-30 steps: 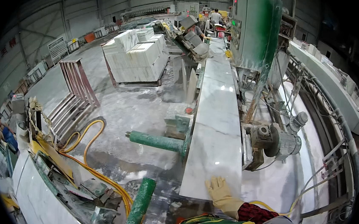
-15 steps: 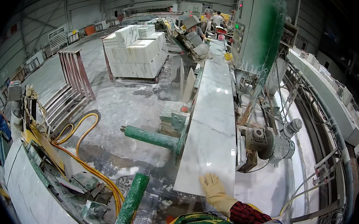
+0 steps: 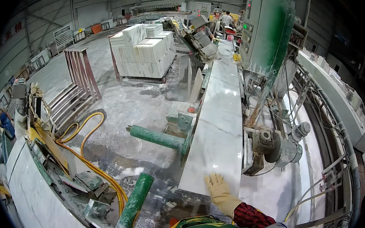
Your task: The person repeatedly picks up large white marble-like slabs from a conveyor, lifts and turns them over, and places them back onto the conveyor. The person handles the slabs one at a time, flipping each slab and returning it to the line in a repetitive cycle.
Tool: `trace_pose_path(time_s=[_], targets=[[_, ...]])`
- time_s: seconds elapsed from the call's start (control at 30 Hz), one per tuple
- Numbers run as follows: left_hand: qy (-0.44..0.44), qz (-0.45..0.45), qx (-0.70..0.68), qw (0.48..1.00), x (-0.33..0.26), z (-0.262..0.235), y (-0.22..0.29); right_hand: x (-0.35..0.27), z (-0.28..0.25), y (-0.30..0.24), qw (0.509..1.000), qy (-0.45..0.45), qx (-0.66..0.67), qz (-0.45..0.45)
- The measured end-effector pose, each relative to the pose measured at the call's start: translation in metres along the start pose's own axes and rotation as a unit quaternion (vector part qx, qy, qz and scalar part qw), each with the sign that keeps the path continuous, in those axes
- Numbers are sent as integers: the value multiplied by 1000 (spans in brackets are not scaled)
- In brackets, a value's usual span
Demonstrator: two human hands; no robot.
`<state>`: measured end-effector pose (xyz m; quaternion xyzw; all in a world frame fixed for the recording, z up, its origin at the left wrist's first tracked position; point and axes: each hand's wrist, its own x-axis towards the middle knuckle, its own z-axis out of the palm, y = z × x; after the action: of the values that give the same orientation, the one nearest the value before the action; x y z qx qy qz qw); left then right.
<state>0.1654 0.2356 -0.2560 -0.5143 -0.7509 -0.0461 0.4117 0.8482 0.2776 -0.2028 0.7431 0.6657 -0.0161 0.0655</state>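
Observation:
My right hand (image 3: 220,190), in a cream-yellow work glove, lies flat on the near end of a long white marble slab (image 3: 217,117) with grey veins. Its fingers are stretched out and grip nothing. The polished slab runs away from me along a machine line, with light glinting off its surface. Left of the slab, a green cylindrical bar (image 3: 156,137) sticks out sideways from the machine. My left hand does not show.
An electric motor (image 3: 289,153) sits close on the slab's right, below a green control cabinet (image 3: 263,34). A second green post (image 3: 136,201) rises at the near left, beside yellow hoses (image 3: 99,172). Stacked marble tiles (image 3: 141,58) stand farther back. People are farther along the line.
My view has shifted slightly, so the scene sits a little higher and farther right. My right hand stays flat on the slab's near end.

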Motion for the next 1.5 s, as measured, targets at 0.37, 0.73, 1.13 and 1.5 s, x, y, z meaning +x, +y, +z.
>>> trace_pose_path(time_s=[0.37, 0.73, 1.13, 1.5], targets=[[-46, -10, -18, 999, -3, -2, 2, 3, -5, 4, 1000, -13, -11, 16], [-114, -30, -53, 992, 3, -19, 4, 11, 5, 14, 1000, 5, -6, 10], [-46, -3, 7, 999, -17, -3, 1, 18, 2, 14, 998, 9, -53, 17], [-20, -20, -42, 999, 7, -48, 11, 23, -15, 16, 999, -22, -32, 14]])
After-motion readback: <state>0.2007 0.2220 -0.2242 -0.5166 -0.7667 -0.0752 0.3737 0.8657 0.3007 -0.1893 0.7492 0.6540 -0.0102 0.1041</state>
